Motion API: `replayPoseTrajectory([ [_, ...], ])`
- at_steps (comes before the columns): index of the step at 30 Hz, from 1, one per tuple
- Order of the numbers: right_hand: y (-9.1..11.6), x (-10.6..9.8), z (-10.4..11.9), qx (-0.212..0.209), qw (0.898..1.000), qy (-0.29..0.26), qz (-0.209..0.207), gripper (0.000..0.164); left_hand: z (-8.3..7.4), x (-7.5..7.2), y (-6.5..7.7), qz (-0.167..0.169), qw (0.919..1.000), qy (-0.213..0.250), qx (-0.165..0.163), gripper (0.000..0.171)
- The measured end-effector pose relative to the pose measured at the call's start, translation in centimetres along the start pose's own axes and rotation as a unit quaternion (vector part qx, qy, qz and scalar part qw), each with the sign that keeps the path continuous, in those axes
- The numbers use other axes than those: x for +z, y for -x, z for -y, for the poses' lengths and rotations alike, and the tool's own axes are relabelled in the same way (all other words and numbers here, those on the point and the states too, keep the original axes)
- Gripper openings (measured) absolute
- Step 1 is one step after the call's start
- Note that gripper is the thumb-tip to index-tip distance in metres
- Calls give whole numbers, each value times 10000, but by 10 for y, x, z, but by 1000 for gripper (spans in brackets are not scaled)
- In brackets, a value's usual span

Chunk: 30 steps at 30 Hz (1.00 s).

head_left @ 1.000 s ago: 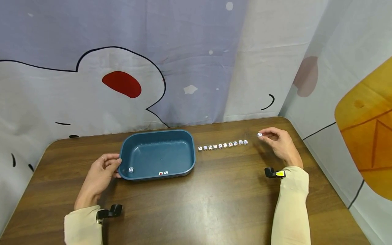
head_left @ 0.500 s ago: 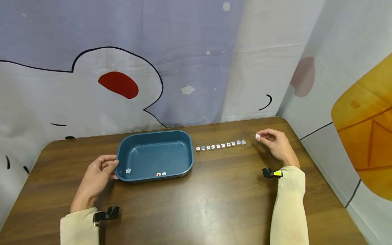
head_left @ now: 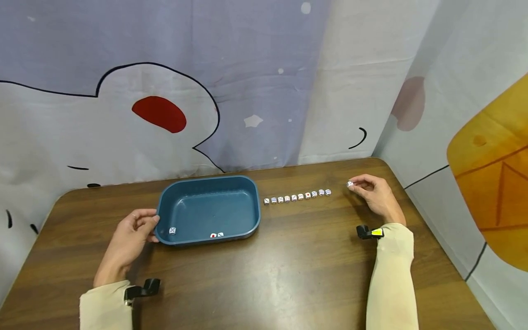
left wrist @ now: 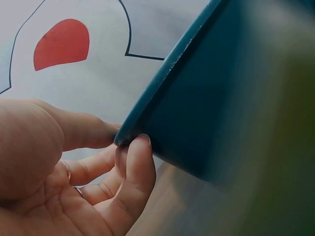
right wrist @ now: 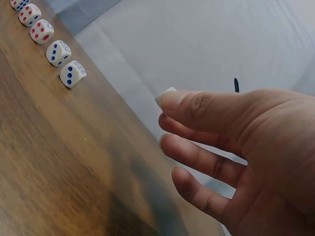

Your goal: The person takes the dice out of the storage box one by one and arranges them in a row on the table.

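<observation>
My right hand [head_left: 377,195] pinches a white die [head_left: 349,184] between thumb and fingertips, beyond the right end of a row of dice [head_left: 294,198]. In the right wrist view the thumb covers most of that held die [right wrist: 168,93], leaving a corner visible. The row's nearest dice [right wrist: 73,74] show blue and red pips. My left hand [head_left: 131,238] grips the left rim of a dark blue rectangular tray [head_left: 206,178]; the left wrist view shows thumb and fingers pinching its edge [left wrist: 162,73]. Inside the tray lie a die [head_left: 172,230] at the left and two dice [head_left: 217,235] along the near wall.
Everything rests on a brown wooden table [head_left: 264,279] with rounded far corners. A printed cloth [head_left: 247,82] hangs right behind its far edge, and another cloth panel [head_left: 437,151] runs along the right side. Each wrist wears a black camera mount [head_left: 142,288].
The head view has shifted slightly. My right hand, still pinching the die, moved a little left and then back right. The left hand keeps its grip on the tray; the row looks the same.
</observation>
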State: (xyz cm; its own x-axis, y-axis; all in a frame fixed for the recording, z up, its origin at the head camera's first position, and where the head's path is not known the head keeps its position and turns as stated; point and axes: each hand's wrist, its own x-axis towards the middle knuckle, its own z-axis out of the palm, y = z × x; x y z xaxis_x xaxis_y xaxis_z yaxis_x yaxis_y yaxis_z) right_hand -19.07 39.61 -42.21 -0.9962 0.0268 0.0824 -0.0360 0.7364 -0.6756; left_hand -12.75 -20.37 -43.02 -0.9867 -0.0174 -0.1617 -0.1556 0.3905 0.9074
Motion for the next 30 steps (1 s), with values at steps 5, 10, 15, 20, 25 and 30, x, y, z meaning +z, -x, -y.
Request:
replayPoseTrajectory([
  [5,-1,-5,-5,154,9999,34,-66,26,0,4,-2,17,10000,18,37,48],
  [10,-2,-4,-9,160,9998,87,-85,26,0,3,-2,73,9999,60,39,48],
  [15,-5,2,-13,138,9998,174,-18,27,2,1,-3,54,10000,-27,44,48],
  [20,-9,8,-12,46,9999,127,31,22,1,0,-4,76,10000,7,56,50],
  [25,-12,16,-8,-108,9996,-62,244,19,2,-1,-3,56,10000,49,60,48],
  [30,-14,23,-2,-209,9985,13,505,18,2,-1,-2,28,10000,42,14,48],
])
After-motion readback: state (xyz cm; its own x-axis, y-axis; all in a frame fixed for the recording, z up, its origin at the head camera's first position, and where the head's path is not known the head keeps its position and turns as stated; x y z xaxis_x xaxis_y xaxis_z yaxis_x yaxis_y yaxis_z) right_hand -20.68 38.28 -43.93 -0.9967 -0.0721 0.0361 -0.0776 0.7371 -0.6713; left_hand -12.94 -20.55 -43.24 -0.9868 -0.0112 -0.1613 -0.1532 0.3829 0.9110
